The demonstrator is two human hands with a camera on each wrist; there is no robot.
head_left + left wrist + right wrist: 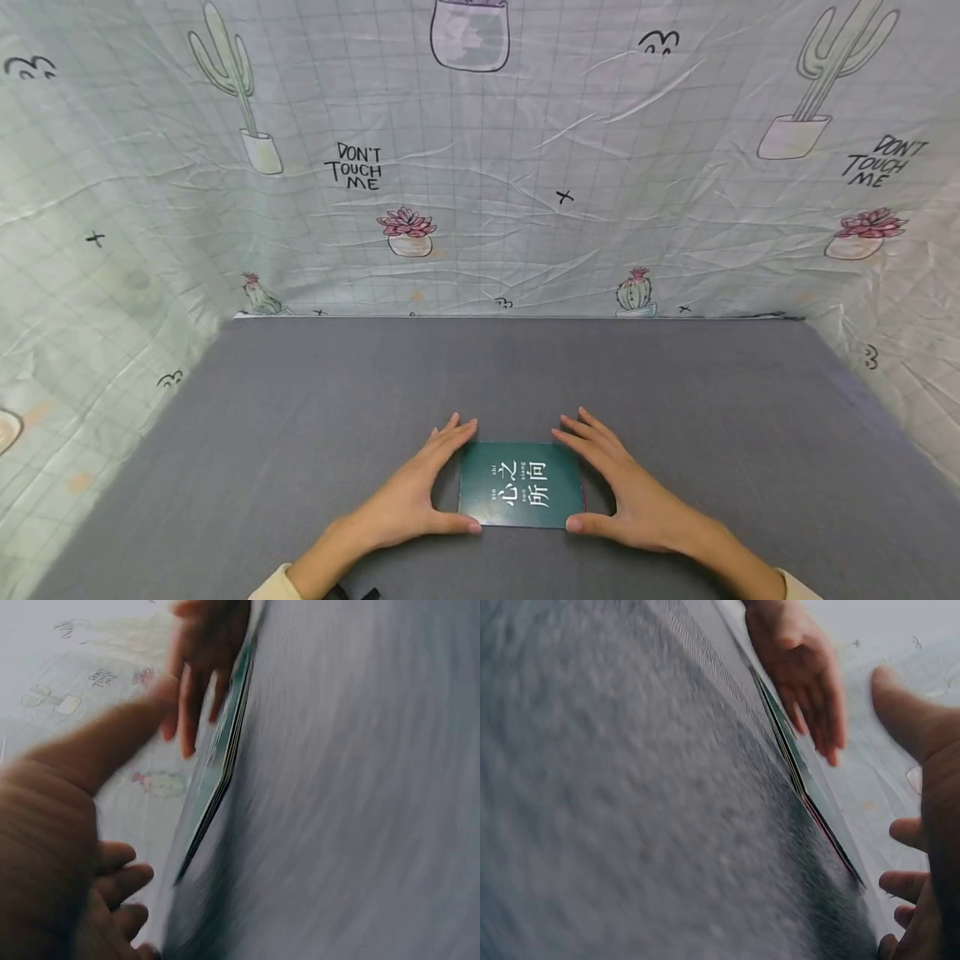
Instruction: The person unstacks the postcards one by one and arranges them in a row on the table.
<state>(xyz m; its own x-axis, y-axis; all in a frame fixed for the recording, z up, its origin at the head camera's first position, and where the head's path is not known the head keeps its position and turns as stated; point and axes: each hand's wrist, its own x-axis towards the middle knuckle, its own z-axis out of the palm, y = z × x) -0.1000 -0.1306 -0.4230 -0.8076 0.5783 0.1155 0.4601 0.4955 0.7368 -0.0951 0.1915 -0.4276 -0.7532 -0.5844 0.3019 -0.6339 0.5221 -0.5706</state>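
A thin dark-green booklet (558, 487) with white Chinese characters lies flat on the grey cloth, its text turned sideways. At its left side is my left hand (412, 498), fingers extended and thumb spread, with the thumb tip at the near left corner. My right hand (639, 500) mirrors it on the right, thumb tip at the near right corner and fingers by the far one. From the left wrist view, the booklet's edge (225, 776) shows several thin layers with a slight bend. In the right wrist view the thumb (900, 712) is raised apart from the booklet.
The grey tabletop (337, 392) stretches out around the hands. Behind it and on both sides hang white curtains (495, 167) printed with cacti and lettering. A small black object (371, 594) shows at the bottom edge, near the left sleeve (277, 585).
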